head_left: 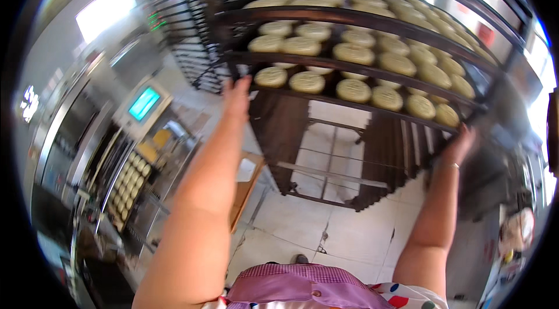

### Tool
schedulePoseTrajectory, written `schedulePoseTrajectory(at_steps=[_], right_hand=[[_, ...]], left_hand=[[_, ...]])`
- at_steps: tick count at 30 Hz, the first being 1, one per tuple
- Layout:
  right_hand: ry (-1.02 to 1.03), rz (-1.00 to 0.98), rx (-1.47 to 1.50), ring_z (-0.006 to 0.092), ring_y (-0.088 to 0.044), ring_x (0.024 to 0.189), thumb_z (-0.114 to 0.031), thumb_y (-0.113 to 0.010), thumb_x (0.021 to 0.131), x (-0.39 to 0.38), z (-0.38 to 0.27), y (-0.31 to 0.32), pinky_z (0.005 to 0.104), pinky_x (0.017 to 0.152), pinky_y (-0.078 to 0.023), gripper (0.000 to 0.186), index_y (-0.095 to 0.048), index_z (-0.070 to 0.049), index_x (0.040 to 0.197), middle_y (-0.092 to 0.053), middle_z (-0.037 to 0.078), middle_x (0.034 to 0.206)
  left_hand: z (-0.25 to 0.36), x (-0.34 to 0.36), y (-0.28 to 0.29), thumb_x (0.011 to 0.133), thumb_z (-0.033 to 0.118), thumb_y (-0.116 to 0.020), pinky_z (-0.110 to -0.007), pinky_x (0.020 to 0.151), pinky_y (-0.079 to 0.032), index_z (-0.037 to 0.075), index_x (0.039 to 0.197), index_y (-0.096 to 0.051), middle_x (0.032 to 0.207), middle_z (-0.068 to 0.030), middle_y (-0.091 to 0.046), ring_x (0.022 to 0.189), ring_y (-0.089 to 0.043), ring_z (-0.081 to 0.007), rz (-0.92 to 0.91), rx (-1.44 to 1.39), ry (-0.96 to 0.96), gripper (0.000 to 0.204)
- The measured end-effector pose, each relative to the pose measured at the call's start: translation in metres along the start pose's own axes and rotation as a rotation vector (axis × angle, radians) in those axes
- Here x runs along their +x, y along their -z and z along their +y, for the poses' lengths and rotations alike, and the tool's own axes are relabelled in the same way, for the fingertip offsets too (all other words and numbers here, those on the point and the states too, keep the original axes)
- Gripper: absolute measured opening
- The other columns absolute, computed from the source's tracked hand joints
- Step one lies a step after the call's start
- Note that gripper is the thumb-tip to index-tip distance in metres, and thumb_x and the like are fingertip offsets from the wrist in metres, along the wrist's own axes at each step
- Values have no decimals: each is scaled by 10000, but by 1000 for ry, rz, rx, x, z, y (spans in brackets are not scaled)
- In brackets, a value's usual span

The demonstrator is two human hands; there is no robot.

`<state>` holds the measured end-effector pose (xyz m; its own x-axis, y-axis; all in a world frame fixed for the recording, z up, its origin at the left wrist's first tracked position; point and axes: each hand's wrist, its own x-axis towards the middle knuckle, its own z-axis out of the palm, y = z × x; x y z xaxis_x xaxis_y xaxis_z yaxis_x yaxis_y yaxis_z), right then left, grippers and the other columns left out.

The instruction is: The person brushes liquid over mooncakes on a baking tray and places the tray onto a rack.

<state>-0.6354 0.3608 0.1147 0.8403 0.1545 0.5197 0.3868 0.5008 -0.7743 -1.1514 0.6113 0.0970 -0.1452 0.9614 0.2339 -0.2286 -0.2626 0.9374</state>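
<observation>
A dark rack (361, 15) stands in front of me, with trays of round, pale, patterned pastries on its upper levels. My left hand (236, 100) is at the left front corner of the lowest loaded baking tray (333, 99). At that tray's right front corner is my right hand (463, 142). Both hands look closed on the tray's ends, though blur and the edges hide part of the fingers. A front row of pastries (353, 91) lies along this tray, and another tray of pastries (354, 53) sits just above.
Below the loaded trays, the rack's ribbed side (387, 152) reaches toward the tiled floor (303, 224). To the left are a machine with a lit screen (144, 103), a tray of small pastries (129, 186) and a second rack (185, 29). A metal cabinet (474, 239) stands at right.
</observation>
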Motion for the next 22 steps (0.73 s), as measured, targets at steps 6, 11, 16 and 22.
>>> schedulePoseTrajectory(at_steps=[6, 11, 16, 22], right_hand=[[171, -149, -405, 221, -515, 981, -233, -416, 921, 29, 44, 44, 343, 901, -385, 341, -557, 39, 1071, -568, 139, 1044], [530, -82, -696, 324, -438, 1205, -187, -352, 964, -17, 45, 71, 395, 1018, -346, 376, -474, 20, 1253, -456, 214, 1299], [243, -281, -567, 363, -509, 1073, -243, -489, 921, -224, 105, 72, 421, 958, -389, 362, -536, 56, 1119, -531, 250, 1167], [168, -1613, -502, 296, -476, 1081, -42, -718, 650, -612, 25, 43, 498, 998, -322, 495, -545, -42, 1114, -475, 132, 1204]], left_hand=[[-22, -79, 3, 789, 400, -686, -389, 1034, -295, -70, 1352, -242, 1328, -225, -363, 1233, -370, -303, 134, 199, -134, 858], [-78, -255, 156, 783, 407, -670, -430, 1041, -309, -13, 1369, -215, 1368, -266, -280, 1251, -330, -412, -426, 851, -134, 853], [-110, -435, 354, 767, 353, -664, -435, 1011, -352, 7, 1349, -288, 1331, -281, -324, 1221, -370, -414, -380, 1107, 365, 774], [-83, -604, 517, 759, 324, -666, -408, 1040, -330, 111, 1372, -323, 1425, -177, -272, 1228, -365, -424, -123, 1040, 860, 735]])
